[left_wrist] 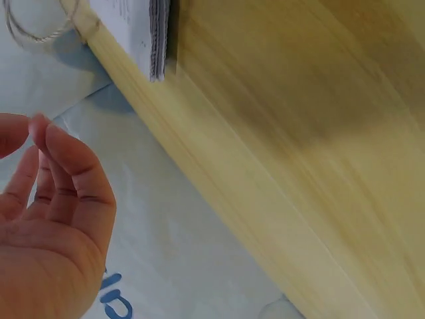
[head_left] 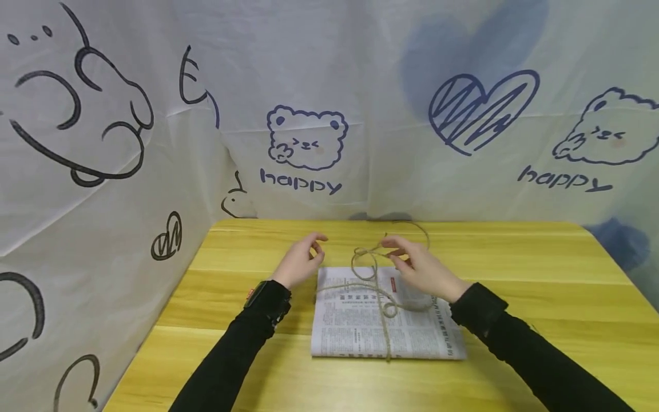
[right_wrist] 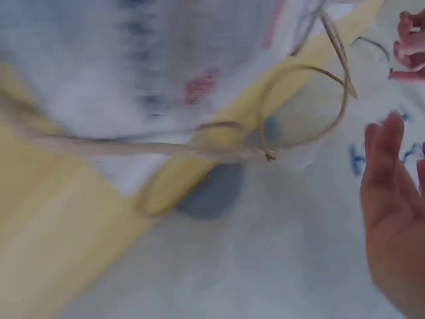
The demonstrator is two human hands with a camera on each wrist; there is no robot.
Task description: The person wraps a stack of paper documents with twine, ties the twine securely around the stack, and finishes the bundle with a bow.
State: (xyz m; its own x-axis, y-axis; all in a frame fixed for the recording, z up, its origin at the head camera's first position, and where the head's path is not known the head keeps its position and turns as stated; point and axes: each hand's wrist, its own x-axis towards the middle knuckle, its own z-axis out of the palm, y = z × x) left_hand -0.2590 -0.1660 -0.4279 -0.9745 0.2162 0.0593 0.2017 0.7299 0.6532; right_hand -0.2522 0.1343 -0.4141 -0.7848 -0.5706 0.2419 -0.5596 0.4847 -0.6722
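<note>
A flat stack of folded newspaper (head_left: 345,326) lies on the table with jute twine (head_left: 385,326) crossing over it both ways. The twine forms loose loops and a knot at the stack's far edge. My right hand (head_left: 424,269) hovers over that far edge, fingers close to the loops; in the right wrist view, a twine loop (right_wrist: 345,100) stands just apart from the fingertips. To the left of the stack is my left hand (head_left: 300,262), its fingers loosely bent with nothing between them. In the left wrist view the stack's layered edge (left_wrist: 159,40) shows beyond that hand.
The yellow wood-grain table (head_left: 540,274) reaches back to a white cloth backdrop (head_left: 386,154) with drawn bears, hearts and lettering. A second cloth wall (head_left: 118,217) runs along the left side. A free twine end (head_left: 422,230) curls behind my right hand toward the table's back edge.
</note>
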